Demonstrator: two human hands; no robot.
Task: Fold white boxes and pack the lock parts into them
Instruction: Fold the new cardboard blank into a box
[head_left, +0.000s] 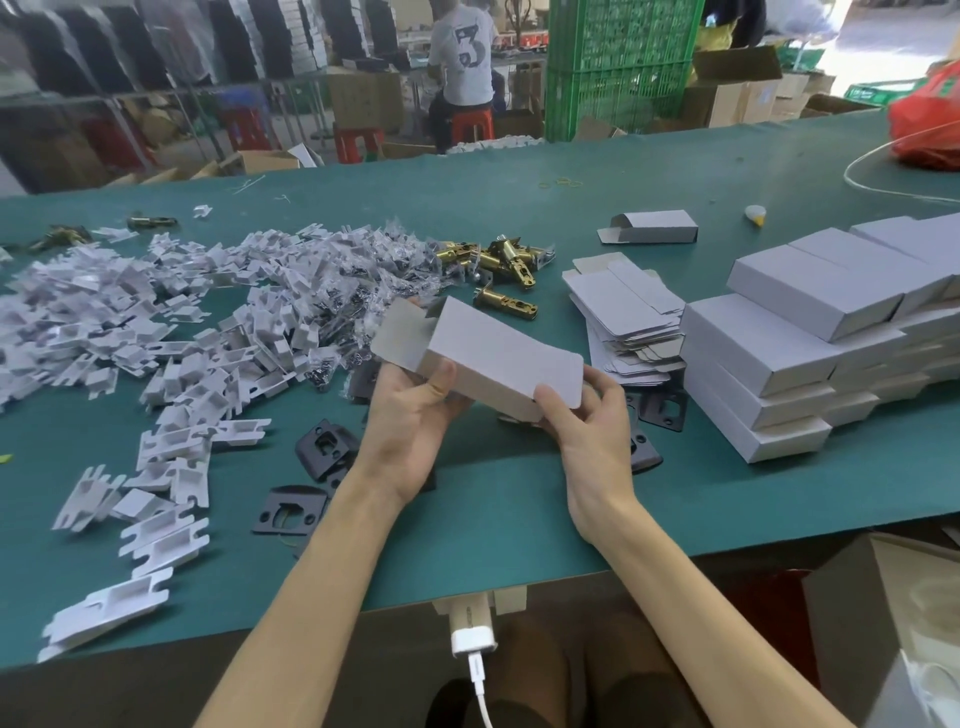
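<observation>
Two hands hold one white box (498, 353) up over the near middle of the green desk (493, 525). My left hand (410, 415) grips its left end, with the thumb on the side wall and the fingers curled under. My right hand (592, 431) pinches the flap at the right end, thumb on top. The box is half folded, and its brown flaps stick out at the left end.

Some black plates (322, 447) lie on the desk under and beside my hands. A big heap of white card inserts (171, 312) runs from the near left corner across the left half. By the right edge sits a tall stack of closed white boxes (779, 353), and a pile of flat unfolded boxes (623, 312) touches its left side. Past my hands lie a few brass latches (506, 260). Farther back, one open box (652, 227) lies alone. A red bag (930, 119) sits at the far right corner. Beyond the desk, a person (462, 57) sits on a red stool.
</observation>
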